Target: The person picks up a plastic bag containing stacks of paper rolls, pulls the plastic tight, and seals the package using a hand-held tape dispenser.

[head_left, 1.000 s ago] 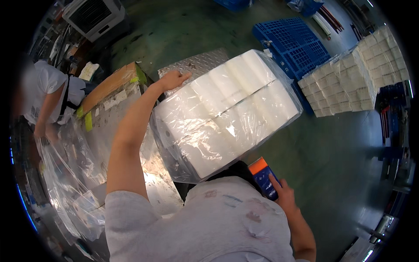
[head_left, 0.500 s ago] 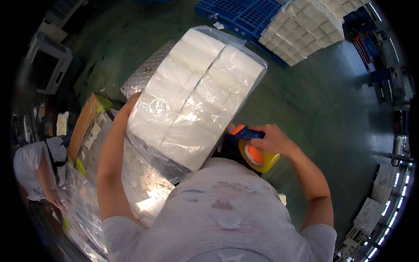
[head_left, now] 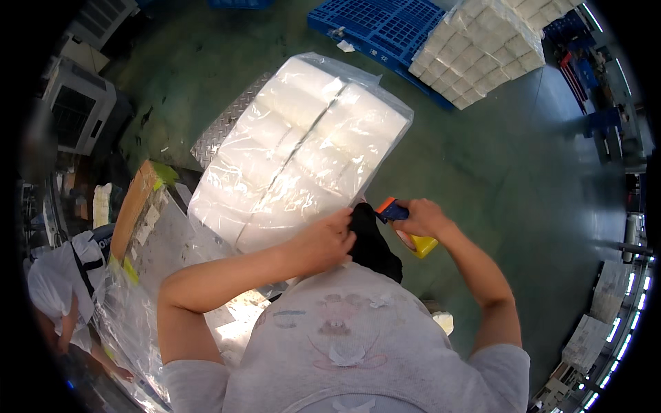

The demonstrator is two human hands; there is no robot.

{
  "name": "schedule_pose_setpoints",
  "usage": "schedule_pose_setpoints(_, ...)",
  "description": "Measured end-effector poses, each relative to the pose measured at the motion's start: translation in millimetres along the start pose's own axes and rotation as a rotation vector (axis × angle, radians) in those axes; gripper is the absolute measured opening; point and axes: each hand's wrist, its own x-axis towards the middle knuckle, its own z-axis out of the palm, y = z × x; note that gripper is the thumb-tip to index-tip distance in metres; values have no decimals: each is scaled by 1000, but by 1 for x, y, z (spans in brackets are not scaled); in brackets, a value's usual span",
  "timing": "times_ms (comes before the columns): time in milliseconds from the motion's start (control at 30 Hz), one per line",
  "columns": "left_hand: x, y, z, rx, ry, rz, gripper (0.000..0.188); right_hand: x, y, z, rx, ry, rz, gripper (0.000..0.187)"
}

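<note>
A clear plastic bag (head_left: 303,148) packed with white bundles, apparently rolls or paper packs in two rows, lies tilted in front of me. My left hand (head_left: 325,241) is at the bag's near right end, its fingers bent together; whatever they pinch is hidden. In my right hand (head_left: 423,219) is a blue and orange tape dispenser (head_left: 392,210), held by its handle just right of the bag. Its roll of yellow tape (head_left: 424,246) hangs below, partly behind the hand.
A worn table (head_left: 162,230) with a wooden edge and loose plastic film stands at left, and another person (head_left: 65,275) works beside it. A treaded metal plate (head_left: 227,124) shows behind the bag. Blue pallets (head_left: 379,27) and stacked white packs (head_left: 475,51) stand far right.
My left hand has left the bag's left side and crossed to its near right end. The bag has shifted slightly left and toward me. The tape dispenser has moved a little right.
</note>
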Motion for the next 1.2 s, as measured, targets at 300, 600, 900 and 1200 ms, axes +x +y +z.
schedule_pose_setpoints(300,32,-32,-50,-589,123,-255,28,53,40,-37,-299,273,-23,66)
schedule_pose_setpoints(600,55,-88,-53,-173,405,-711,44,181,66,-78,-325,484,-121,59)
schedule_pose_setpoints(900,119,-98,-28,-102,378,-1075,65,286,20,-68,-338,594,-567,59)
schedule_pose_setpoints(1200,134,-93,-13,-162,524,-1191,65,201,-100,-166,210,795,-708,68)
